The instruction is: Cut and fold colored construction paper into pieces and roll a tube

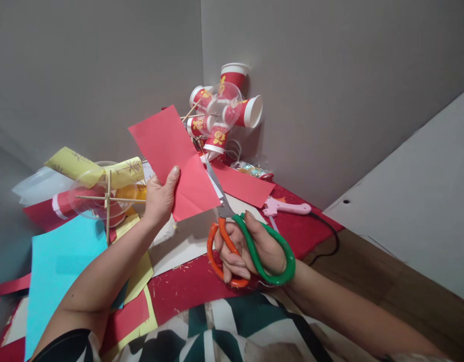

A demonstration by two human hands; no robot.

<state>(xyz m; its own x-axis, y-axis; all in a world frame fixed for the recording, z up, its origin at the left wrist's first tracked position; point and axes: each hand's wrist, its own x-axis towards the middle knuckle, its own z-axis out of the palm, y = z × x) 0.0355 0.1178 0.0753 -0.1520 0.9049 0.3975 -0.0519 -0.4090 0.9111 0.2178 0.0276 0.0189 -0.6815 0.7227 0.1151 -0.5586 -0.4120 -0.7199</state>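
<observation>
My left hand [161, 195] grips a sheet of red paper [175, 161] in the air, thumb on the near face and fingers hidden behind. My right hand [247, 246] is wrapped through the handles of a pair of scissors [226, 208], one loop orange and the other green. The scissor blades point up and away at the paper's right edge, slightly apart. Just beyond them lies another red paper piece [245, 183]; whether it is still joined to the held sheet I cannot tell.
Red paper cups [239, 111] on sticks surround a clear plastic disc against the wall. At left stand crossed wooden sticks [108, 198] with rolled paper. A blue sheet [66, 266] lies front left. A pink glue gun [287, 207] with black cord rests at the red table's [186, 286] right edge.
</observation>
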